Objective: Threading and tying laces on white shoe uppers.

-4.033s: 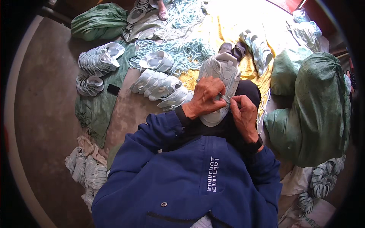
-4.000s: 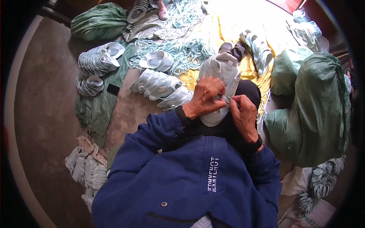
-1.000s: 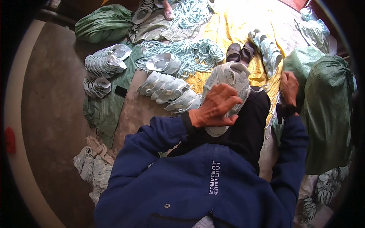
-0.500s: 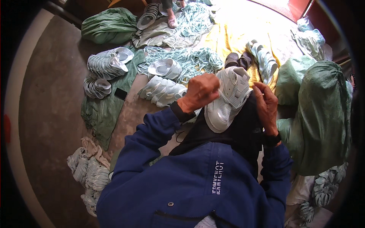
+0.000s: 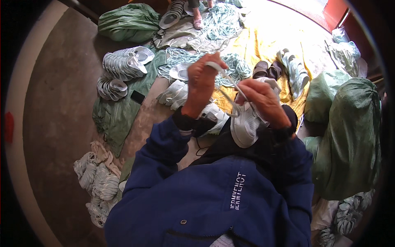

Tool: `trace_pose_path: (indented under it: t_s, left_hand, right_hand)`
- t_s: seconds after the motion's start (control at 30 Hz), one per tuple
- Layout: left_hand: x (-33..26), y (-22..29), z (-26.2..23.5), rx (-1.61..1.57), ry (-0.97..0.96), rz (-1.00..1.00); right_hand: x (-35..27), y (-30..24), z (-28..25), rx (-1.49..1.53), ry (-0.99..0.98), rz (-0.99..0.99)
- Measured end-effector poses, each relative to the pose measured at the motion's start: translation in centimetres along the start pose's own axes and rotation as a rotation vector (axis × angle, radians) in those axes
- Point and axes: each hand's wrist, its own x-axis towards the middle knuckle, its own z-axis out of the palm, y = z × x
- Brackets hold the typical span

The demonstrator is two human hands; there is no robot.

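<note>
A white shoe upper (image 5: pixel 245 131) rests on my dark-trousered lap, its toe toward me. My left hand (image 5: pixel 201 80) is raised to the left of it, closed on a flat white shoelace (image 5: pixel 233 84). The lace loops over the top of that hand and slants down toward the upper's front. Over the upper's far part, my right hand (image 5: pixel 265 102) pinches the lace with bent fingers and hides much of the ankle opening. Another strand of lace runs down to the eyelet area; which holes it passes through cannot be made out.
Stacked shoe uppers (image 5: pixel 124 66) lie at the left, near a black phone (image 5: pixel 137 97) on green cloth. A heap of pale laces (image 5: pixel 224 20) lies ahead, beside a person's foot (image 5: pixel 198 23). Dark sandals (image 5: pixel 267 70) sit beyond my knees. Full green sacks (image 5: pixel 354 136) stand at my right.
My right hand has moved left over the upper and now grips the lace. The left hand has risen and shifted left, with the lace now stretched between both hands. The view has shifted slightly.
</note>
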Motion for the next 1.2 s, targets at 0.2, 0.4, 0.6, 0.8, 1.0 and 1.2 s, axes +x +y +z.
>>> trace_pose_path:
  t_s: [0.2,0.4,0.6,0.8,1.0,1.2]
  left_hand:
    - [-0.8,0.6,-0.5,0.035,0.031,0.032]
    - [0.1,1.6,2.2,-0.012,0.009,0.102]
    - [0.2,2.1,1.2,0.015,-0.033,0.062]
    - [0.1,0.9,-0.2,-0.088,-0.019,-0.004]
    - [-0.9,0.0,-2.2,0.051,0.042,0.039]
    - [-4.4,-0.8,-5.1,0.359,-0.136,0.067]
  right_hand:
    - [-4.0,-1.6,-1.8,-0.009,0.217,0.031]
    - [1.2,-0.3,2.6,0.151,-0.215,-0.093]
    - [1.5,0.4,4.8,0.042,-0.084,-0.166]
    - [-2.6,-0.6,1.8,-0.185,0.09,-0.168]
    - [-8.5,-0.7,-2.0,-0.31,0.317,0.063]
    - [-9.5,1.9,-3.5,-0.464,0.317,0.041]
